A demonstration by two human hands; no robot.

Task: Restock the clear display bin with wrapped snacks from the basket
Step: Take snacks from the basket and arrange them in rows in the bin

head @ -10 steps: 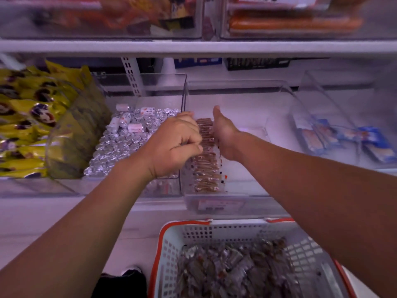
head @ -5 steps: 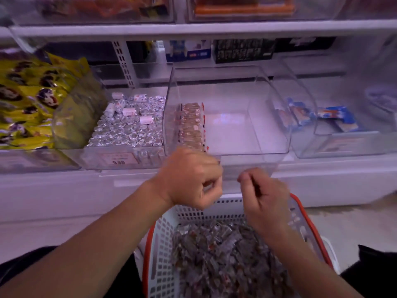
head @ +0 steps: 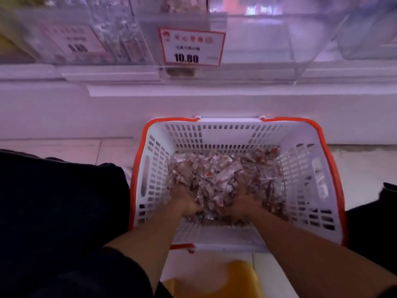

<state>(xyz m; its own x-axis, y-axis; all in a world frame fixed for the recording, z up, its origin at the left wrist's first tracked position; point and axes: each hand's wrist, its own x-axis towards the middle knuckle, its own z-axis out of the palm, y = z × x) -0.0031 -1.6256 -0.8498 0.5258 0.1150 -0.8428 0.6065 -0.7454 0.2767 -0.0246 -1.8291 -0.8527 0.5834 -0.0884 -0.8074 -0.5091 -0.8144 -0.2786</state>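
Observation:
A white basket with an orange rim (head: 330, 168) stands on the floor below the shelf. It holds a heap of small wrapped snacks (head: 221, 171). My left hand (head: 184, 201) and my right hand (head: 242, 203) are both dug into the near side of the heap. Their fingers curl into the snacks and are mostly buried, with a mound of packets between them. The clear display bin (head: 257, 50) sits above on the shelf edge and carries a red-framed price tag (head: 191, 47) reading 10.80. Only its front wall shows.
A neighbouring clear bin with a white price label (head: 75, 44) stands to the left. The white shelf base (head: 193, 108) runs behind the basket. My dark-clothed knee (head: 53, 211) is left of it, and a blurred yellow object (head: 232, 280) lies below.
Both hands came down from the clear bin on the shelf into the basket and now dig into the snack heap. My view has tilted down, so the bin's inside is out of frame.

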